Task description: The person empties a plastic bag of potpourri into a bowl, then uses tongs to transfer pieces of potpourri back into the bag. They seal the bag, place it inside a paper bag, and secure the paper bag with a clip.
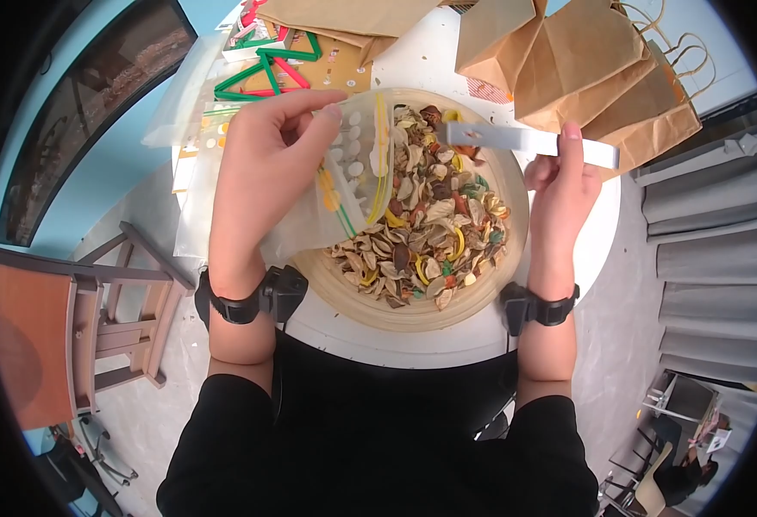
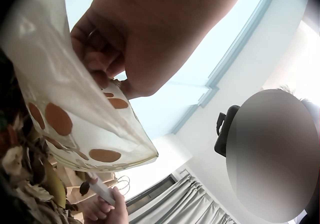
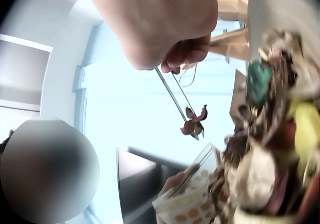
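Note:
A round wooden plate (image 1: 353, 314) bears a heap of dried potpourri (image 1: 439, 224), with brown petals, yellow pieces and green bits. My left hand (image 1: 266, 155) pinches the upper edge of a clear zip bag (image 1: 359, 164) printed with white and orange dots, tilted over the plate's left side. In the left wrist view the bag (image 2: 60, 119) hangs beside the heap. My right hand (image 1: 564, 189) grips metal tweezers (image 1: 525, 138) over the plate's right side, tips pointing left. Between the tips is a dried brown, petal-like piece (image 3: 194, 121), held clear of the heap in the right wrist view.
Brown paper bags (image 1: 585, 77) stand at the back right of the white table (image 1: 598, 224). Green and red sticks (image 1: 266, 73) lie at the back left, near more plastic bags (image 1: 193, 172). A wooden chair (image 1: 128, 319) stands at the left.

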### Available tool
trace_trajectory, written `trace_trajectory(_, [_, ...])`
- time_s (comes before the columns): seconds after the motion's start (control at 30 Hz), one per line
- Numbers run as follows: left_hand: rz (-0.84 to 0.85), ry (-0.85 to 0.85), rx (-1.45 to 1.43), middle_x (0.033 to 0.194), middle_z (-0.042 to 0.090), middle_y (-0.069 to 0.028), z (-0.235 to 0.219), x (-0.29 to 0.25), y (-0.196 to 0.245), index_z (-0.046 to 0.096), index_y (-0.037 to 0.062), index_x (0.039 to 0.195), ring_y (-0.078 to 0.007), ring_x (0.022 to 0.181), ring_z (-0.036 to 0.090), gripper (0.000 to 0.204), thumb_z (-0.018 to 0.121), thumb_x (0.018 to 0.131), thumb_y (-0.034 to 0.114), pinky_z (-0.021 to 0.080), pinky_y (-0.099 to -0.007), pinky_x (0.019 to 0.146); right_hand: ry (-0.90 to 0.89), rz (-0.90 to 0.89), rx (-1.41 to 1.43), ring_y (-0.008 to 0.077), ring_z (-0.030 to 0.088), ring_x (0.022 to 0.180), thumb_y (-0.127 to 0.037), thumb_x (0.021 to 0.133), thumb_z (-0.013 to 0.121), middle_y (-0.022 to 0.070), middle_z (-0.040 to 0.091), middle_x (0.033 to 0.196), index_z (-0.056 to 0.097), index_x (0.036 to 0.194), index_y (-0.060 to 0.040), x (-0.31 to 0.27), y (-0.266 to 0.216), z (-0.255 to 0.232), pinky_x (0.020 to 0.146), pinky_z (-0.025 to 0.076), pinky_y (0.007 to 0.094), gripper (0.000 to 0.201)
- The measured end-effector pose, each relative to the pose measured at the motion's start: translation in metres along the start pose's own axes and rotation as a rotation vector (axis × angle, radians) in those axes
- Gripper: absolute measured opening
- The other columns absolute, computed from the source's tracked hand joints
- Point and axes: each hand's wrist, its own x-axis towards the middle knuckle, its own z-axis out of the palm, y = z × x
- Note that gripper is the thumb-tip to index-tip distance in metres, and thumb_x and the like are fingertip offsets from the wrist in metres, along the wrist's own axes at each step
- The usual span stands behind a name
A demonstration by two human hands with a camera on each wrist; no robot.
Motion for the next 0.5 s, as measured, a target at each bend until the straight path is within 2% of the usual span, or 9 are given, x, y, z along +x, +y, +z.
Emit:
trace_trajectory(0.03, [0.002, -0.002, 0.000, 0.062, 0.049, 0.0078, 0.000, 0.000, 0.000, 0.069, -0.0051, 0.107, -0.0003, 0.057, 0.039, 0.026, 0.062, 0.090, 0.013, 0.031, -0.0206, 0.051, 0.025, -0.020, 0.014, 0.0090, 0.050, 0.049, -0.029, 0.095, 0.062, 0.0027, 0.055, 0.053, 0.060, 0.065, -0.0042, -0.010, -0.003, 0.010, 0.051, 0.038, 0.0223, 0.040])
trace_trajectory(0.07, [0.006, 0.001, 0.006, 0.062, 0.049, 0.0077, 0.000, -0.001, 0.000, 0.069, -0.0051, 0.107, -0.0003, 0.057, 0.039, 0.026, 0.062, 0.090, 0.013, 0.031, -0.0206, 0.051, -0.041, 0.007, 0.002, 0.0115, 0.055, 0.053, -0.028, 0.097, 0.060, 0.0061, 0.061, 0.061, 0.061, 0.074, -0.0018, -0.018, -0.005, 0.016, 0.055, 0.043, 0.0225, 0.035])
trace_trajectory(0.17, [0.014, 0.009, 0.021, 0.062, 0.048, 0.0075, 0.000, -0.001, 0.001, 0.069, -0.0049, 0.107, -0.0003, 0.057, 0.039, 0.026, 0.062, 0.090, 0.013, 0.031, -0.0205, 0.051, -0.188, -0.058, 0.075, 0.0134, 0.058, 0.057, -0.028, 0.097, 0.058, 0.0090, 0.065, 0.070, 0.062, 0.079, -0.0001, -0.030, -0.008, 0.032, 0.057, 0.046, 0.0240, 0.034])
trace_trajectory(0.2, [0.014, 0.012, 0.025, 0.062, 0.048, 0.0075, -0.001, 0.000, 0.002, 0.069, -0.0048, 0.107, -0.0003, 0.057, 0.039, 0.026, 0.062, 0.090, 0.013, 0.031, -0.0204, 0.051, -0.212, -0.093, 0.077, 0.0152, 0.060, 0.060, -0.028, 0.098, 0.056, 0.0114, 0.067, 0.076, 0.063, 0.086, 0.0025, -0.027, -0.002, 0.026, 0.058, 0.049, 0.0254, 0.033])
trace_trajectory(0.3, [0.008, 0.027, 0.036, 0.062, 0.049, 0.0076, -0.003, 0.000, 0.004, 0.069, -0.0042, 0.108, -0.0002, 0.057, 0.039, 0.026, 0.061, 0.091, 0.013, 0.031, -0.0201, 0.051, -0.142, -0.136, 0.101, 0.0153, 0.061, 0.060, -0.026, 0.098, 0.056, 0.0125, 0.068, 0.078, 0.063, 0.087, 0.0041, -0.013, -0.001, 0.012, 0.059, 0.049, 0.0261, 0.033])
trace_trajectory(0.43, [-0.040, 0.037, -0.007, 0.063, 0.050, 0.0086, -0.023, -0.002, 0.013, 0.070, -0.0023, 0.108, 0.0001, 0.057, 0.038, 0.025, 0.061, 0.091, 0.013, 0.029, -0.0193, 0.051, -0.119, -0.221, 0.078, 0.0154, 0.061, 0.065, -0.026, 0.098, 0.056, 0.0129, 0.068, 0.081, 0.067, 0.101, 0.0088, -0.002, 0.001, 0.003, 0.060, 0.049, 0.0265, 0.037])
trace_trajectory(0.47, [-0.031, 0.086, -0.008, 0.066, 0.053, 0.0096, -0.031, -0.004, 0.017, 0.072, 0.0003, 0.108, 0.0007, 0.057, 0.038, 0.023, 0.063, 0.091, 0.013, 0.029, -0.0182, 0.051, -0.174, -0.229, 0.065, 0.0139, 0.061, 0.068, -0.019, 0.094, 0.062, 0.0098, 0.069, 0.083, 0.068, 0.110, 0.0056, -0.005, 0.002, 0.002, 0.061, 0.048, 0.0251, 0.030])
trace_trajectory(0.5, [-0.008, 0.148, 0.001, 0.067, 0.055, 0.0090, -0.037, -0.006, 0.021, 0.072, 0.0004, 0.108, 0.0008, 0.057, 0.039, 0.023, 0.064, 0.090, 0.013, 0.029, -0.0176, 0.052, -0.283, -0.298, 0.009, 0.0133, 0.061, 0.069, -0.016, 0.091, 0.065, 0.0088, 0.069, 0.083, 0.068, 0.111, 0.0034, -0.008, 0.002, 0.003, 0.061, 0.048, 0.0245, 0.028])
